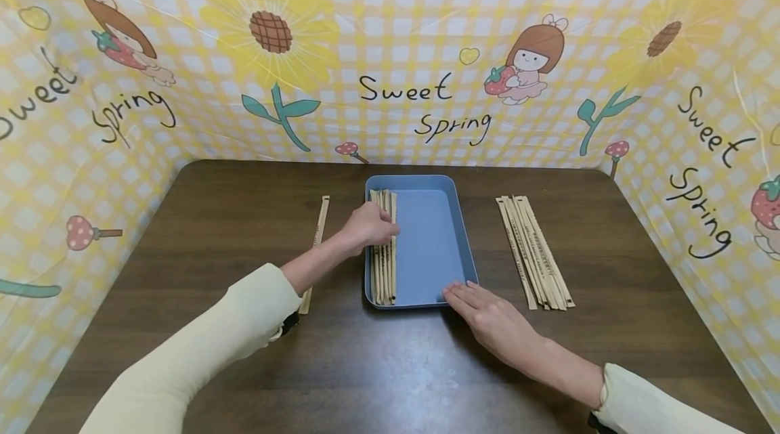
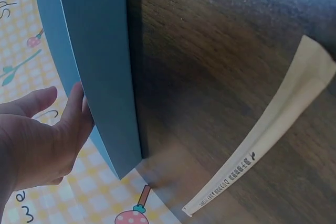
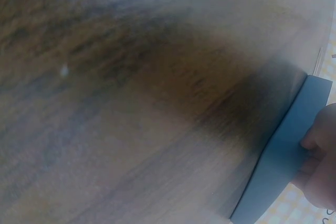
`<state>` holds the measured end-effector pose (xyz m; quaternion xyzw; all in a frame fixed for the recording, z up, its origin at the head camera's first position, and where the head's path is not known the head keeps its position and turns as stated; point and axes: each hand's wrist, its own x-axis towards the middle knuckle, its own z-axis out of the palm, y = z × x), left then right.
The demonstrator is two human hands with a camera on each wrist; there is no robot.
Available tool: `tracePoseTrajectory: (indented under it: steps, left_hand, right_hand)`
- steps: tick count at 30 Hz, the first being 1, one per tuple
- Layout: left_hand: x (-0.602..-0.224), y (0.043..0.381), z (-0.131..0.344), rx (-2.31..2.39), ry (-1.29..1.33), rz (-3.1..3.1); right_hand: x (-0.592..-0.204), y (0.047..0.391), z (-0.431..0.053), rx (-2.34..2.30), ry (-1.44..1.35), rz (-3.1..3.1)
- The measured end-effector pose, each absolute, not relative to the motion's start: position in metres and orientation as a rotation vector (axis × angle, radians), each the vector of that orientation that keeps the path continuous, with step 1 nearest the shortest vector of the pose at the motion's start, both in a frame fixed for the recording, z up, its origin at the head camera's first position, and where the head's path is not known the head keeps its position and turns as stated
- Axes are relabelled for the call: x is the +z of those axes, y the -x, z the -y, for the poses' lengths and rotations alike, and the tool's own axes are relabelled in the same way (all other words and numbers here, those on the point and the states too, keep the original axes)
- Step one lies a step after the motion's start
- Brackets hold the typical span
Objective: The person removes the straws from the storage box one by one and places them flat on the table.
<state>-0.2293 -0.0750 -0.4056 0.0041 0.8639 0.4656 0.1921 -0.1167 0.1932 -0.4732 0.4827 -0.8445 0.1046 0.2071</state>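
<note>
A blue rectangular tray (image 1: pixel 431 237) lies on the table, with a row of slim paper-wrapped sticks (image 1: pixel 384 278) lengthwise along its left side. My left hand (image 1: pixel 368 224) is over that row, its fingers reaching inside the tray. In the left wrist view the thumb (image 2: pixel 41 101) stands apart from the fingers, which dip behind the tray wall (image 2: pixel 107 77). The fingers hide part of the row. At the tray's near right corner, my right hand (image 1: pixel 496 322) rests with extended fingers on the rim.
One wrapped stick (image 1: pixel 322 221) lies alone left of the tray, partly under the left forearm. A loose bundle of similar sticks (image 1: pixel 536 258) lies to the right. Behind the brown table (image 1: pixel 390 373) hangs a yellow checked cloth (image 1: pixel 390 48), also covering both sides.
</note>
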Motion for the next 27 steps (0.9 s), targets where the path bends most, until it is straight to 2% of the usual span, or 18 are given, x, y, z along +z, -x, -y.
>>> tracePoseTrajectory:
  steps: [12,27]
  left_hand:
    - [-0.413,0.237,0.071,1.282,-0.013,-2.52]
    - [-0.425,0.251,0.065,1.029,-0.257,-2.746]
  right_hand:
    - [-0.472,0.116,-0.193,0.293,-1.347,2.355]
    - [-0.473,0.117,-0.193,0.287,-1.346,2.361]
